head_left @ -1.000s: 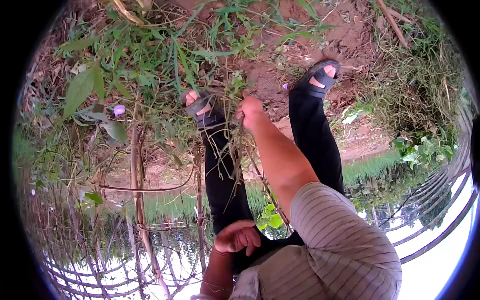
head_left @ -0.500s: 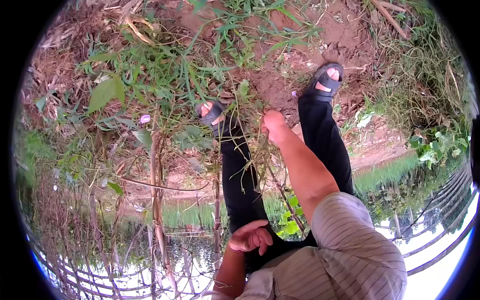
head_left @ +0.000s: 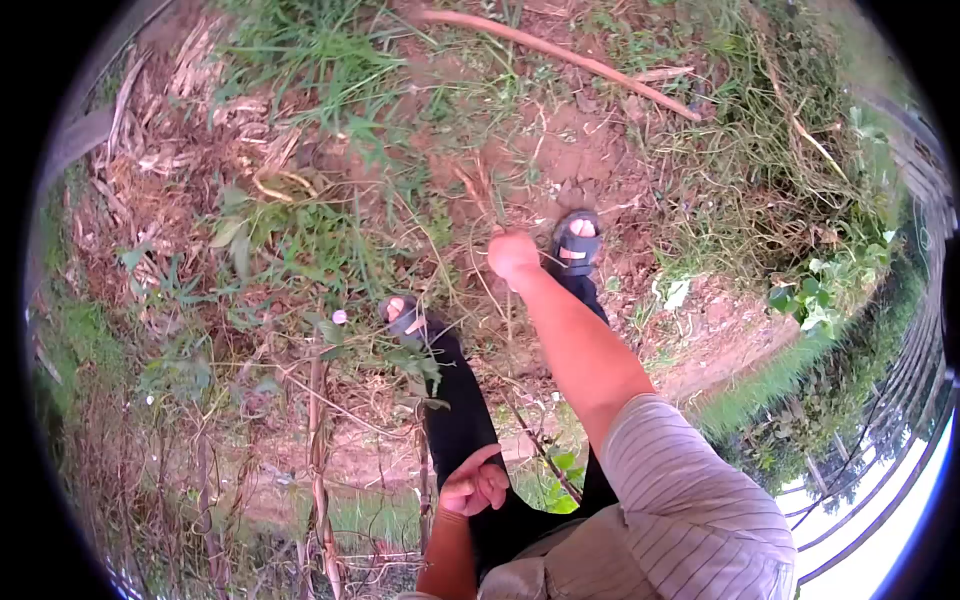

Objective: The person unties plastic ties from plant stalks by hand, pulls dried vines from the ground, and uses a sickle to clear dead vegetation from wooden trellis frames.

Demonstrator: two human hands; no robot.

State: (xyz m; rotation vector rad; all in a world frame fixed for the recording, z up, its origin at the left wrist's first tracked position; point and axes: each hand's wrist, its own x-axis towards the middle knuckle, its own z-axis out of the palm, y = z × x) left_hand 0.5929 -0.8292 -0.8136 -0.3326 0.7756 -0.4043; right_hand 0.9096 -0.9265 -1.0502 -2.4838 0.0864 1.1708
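Right hand closed on thin vine stems, left hand loose by the thigh

Nearest: beige dark-striped cloth shirt (head_left: 690, 490), sleeve ending above the right elbow. Left hand (head_left: 475, 487) low in view, just in front of the black cloth trousers (head_left: 457, 400); open, index finger out straight, other fingers half-curled.

Right arm reaches forward and down. Right hand (head_left: 513, 257) closed in a fist between the feet, beside the right one. Thin, dry, brown vine stems (head_left: 480, 190) run up to the fist from just ahead of it, partly blurred; exact ones gripped hard to tell.

Feet apart, in dark grey open-toed sandals: right (head_left: 578, 243) set farther forward than left (head_left: 403, 318). Small pale purple flower (head_left: 339, 317) just left of the left foot; upright brown wooden stake (head_left: 318, 450) on that same side, bare vines around it.

Ground: bare reddish-brown soil (head_left: 590, 130), green grass and weeds over much of it. Big tangled green-brown vine heap (head_left: 745, 170) to the right. Straw-coloured dry plant litter (head_left: 200, 60) ahead on the left. Long, slightly bent reddish-brown stick (head_left: 560, 53) lies across the far ground.
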